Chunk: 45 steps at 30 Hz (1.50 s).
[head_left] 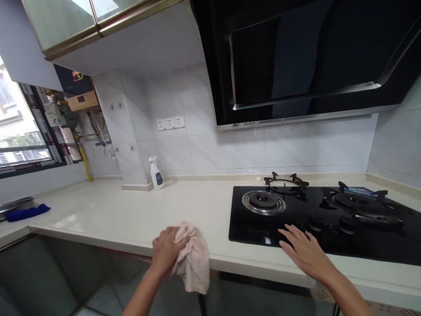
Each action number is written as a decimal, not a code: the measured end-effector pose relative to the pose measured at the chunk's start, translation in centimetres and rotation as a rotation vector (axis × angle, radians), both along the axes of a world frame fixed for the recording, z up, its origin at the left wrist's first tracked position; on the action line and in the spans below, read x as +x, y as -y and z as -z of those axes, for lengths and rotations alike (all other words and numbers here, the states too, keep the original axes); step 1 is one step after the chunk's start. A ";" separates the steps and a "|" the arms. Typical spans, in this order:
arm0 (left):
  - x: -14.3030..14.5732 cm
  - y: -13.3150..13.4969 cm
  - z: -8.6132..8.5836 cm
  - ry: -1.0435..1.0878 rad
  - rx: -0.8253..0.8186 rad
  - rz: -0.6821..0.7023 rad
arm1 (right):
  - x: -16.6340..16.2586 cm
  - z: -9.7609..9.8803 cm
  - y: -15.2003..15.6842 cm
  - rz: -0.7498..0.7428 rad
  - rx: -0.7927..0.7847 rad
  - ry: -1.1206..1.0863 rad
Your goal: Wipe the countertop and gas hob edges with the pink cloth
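My left hand (167, 249) is closed on a pale pink cloth (194, 263) at the front edge of the white countertop (131, 215). Part of the cloth hangs down over that edge. To the right, my right hand (302, 251) lies with its fingers spread over the front edge of the black gas stove (243, 228), near the knobs (315, 223). It holds nothing. On the stove's left side a round burner (264, 202) shows without its pan support, and a loose black pan support (285, 183) stands behind it.
A white spray bottle (157, 174) stands against the back wall. A blue cloth (28, 213) lies by the sink at the far left. Overhead hang a black range hood (296, 66) and a wall cabinet (62, 26). Wall sockets (170, 123) sit above the counter.
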State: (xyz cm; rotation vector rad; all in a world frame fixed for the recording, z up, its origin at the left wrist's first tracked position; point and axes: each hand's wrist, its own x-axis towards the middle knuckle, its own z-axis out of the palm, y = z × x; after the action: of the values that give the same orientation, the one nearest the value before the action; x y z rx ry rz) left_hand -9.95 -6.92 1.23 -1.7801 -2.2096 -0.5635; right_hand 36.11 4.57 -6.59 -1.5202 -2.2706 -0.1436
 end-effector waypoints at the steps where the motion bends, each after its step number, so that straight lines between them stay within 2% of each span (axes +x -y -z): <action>1: -0.7 0.0 -0.2 -0.014 -0.012 -0.036 | -0.1 0.0 0.0 0.003 -0.002 0.001; 3: -0.8 0.0 -0.5 -0.048 -0.009 -0.084 | -0.2 0.1 0.0 0.008 0.002 -0.005; 6: 1.6 -0.1 -0.1 -0.090 0.040 -0.075 | -0.5 0.2 -0.1 0.015 0.012 -0.029; 9: 6.2 -0.1 1.0 -0.088 0.097 0.053 | -0.5 0.2 -0.1 0.022 0.010 -0.038; 13: 13.3 -0.2 2.3 -0.052 0.158 0.288 | -0.4 0.3 -0.2 0.029 0.000 -0.022; 16: 17.3 -0.4 2.8 -0.026 0.168 0.338 | -0.3 0.4 -0.3 0.017 0.023 -0.027; 21: 20.8 -0.4 3.7 0.017 0.115 0.438 | -0.1 0.4 -0.4 0.019 0.021 -0.017; 27: 23.7 -1.2 4.4 -0.005 0.008 0.640 | 0.4 0.8 -0.9 0.005 0.013 -0.006; 32: 24.2 -2.0 3.2 -0.127 -0.026 0.681 | 0.7 0.7 -1.0 0.002 0.010 -0.002; 35: 23.4 -1.3 3.3 -0.127 0.007 0.682 | 0.9 0.8 -1.0 -0.002 0.018 0.007; 41: 18.5 -0.4 6.1 -0.028 0.128 0.775 | 0.9 1.3 -1.3 -0.007 0.049 0.009; 45: 14.2 -0.7 6.1 -0.029 0.114 0.697 | 0.8 1.1 -1.0 -0.009 0.055 0.005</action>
State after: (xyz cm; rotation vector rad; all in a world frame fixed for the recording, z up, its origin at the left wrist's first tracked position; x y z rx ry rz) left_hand 4.24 -6.26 -4.91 -2.4523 -1.4523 -0.7629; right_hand 36.90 5.56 -7.66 -1.4824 -2.2583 -0.2061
